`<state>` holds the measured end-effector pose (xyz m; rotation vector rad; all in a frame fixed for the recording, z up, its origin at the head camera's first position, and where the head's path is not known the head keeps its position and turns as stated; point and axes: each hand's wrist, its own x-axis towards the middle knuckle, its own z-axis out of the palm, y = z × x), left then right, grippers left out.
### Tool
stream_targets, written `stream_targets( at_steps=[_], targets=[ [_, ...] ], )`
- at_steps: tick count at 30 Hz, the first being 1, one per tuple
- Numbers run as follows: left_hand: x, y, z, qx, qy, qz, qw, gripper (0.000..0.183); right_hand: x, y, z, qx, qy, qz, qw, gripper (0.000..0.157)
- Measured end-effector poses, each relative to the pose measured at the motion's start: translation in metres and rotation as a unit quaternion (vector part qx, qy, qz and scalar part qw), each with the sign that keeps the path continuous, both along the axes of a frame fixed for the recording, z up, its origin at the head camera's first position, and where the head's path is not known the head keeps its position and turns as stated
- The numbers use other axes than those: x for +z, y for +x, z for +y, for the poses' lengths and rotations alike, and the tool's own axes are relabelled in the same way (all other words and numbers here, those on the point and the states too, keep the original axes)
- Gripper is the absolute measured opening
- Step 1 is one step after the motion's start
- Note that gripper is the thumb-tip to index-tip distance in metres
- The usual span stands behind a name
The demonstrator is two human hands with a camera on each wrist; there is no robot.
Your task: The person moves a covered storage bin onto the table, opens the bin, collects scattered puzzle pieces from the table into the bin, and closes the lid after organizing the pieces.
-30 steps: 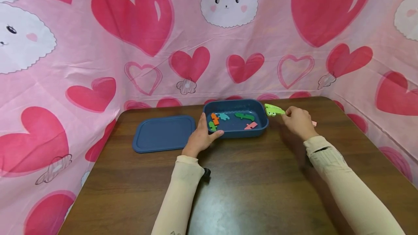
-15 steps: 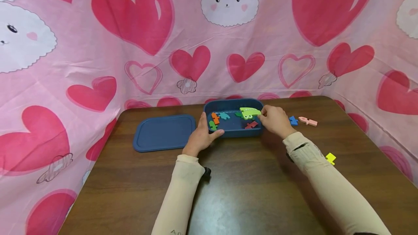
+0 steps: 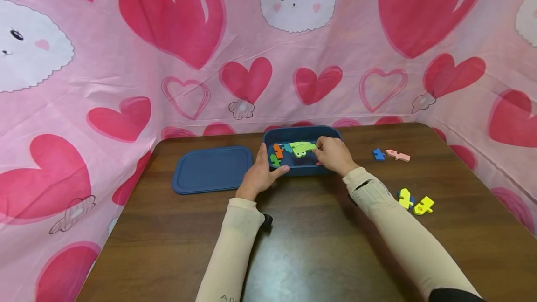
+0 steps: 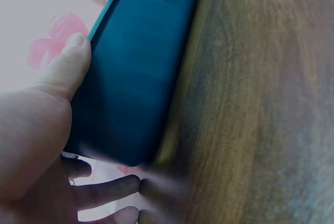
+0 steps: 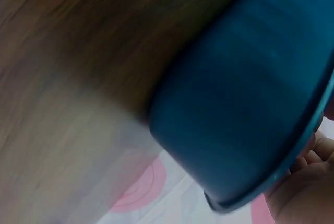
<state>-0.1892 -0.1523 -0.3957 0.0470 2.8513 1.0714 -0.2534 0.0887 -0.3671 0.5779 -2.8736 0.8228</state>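
Observation:
My left hand [image 3: 258, 176] rests against the near left corner of a dark blue box [image 3: 302, 170]. Its thumb lies at the front rim and its straight fingers along the left end; the left wrist view shows those fingers [image 4: 112, 191] spread. Inside the box, my right hand [image 3: 334, 154] pinches the tail end of a light green crocodile-shaped piece [image 3: 299, 148] with bulging eyes. Left of it lie an orange piece [image 3: 278, 151], a green piece [image 3: 274, 160] and a partly covered teal piece [image 3: 287, 147]. The right hand hides most of a pink piece at the front.
The blue lid [image 3: 211, 170] lies flat left of the box. On the right of the table are a small blue piece [image 3: 379, 154], a pink piece [image 3: 398, 155] and two yellow pieces [image 3: 423, 205], one overlapping another blue piece. A heart-patterned cloth [image 3: 319, 50] hangs behind.
My right hand has carried the light green crocodile piece leftward from beside the box to inside it. Loose pieces on the right have come into view. The left hand has stayed at the box corner.

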Motion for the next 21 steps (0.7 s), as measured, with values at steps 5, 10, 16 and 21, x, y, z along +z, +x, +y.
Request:
stream_targets(
  at_steps=[5,10,16,21],
  targets=[
    [0.002,0.001,0.0,-0.001,0.005,0.002,1.0,0.11,-0.003,-0.002,-0.006,0.003,0.016,-0.017,1.0,0.012],
    [0.003,0.0,0.0,-0.005,0.005,0.002,1.0,0.111,-0.005,-0.006,-0.006,0.005,0.031,-0.028,0.999,0.013],
    [0.003,0.0,0.0,-0.006,0.004,0.003,1.0,0.111,-0.002,-0.01,-0.007,0.022,0.041,-0.046,0.998,0.013],
    [0.002,0.001,0.0,-0.001,0.006,0.001,1.0,0.111,-0.003,-0.016,-0.011,0.014,0.065,-0.071,0.995,0.014]
  ],
)
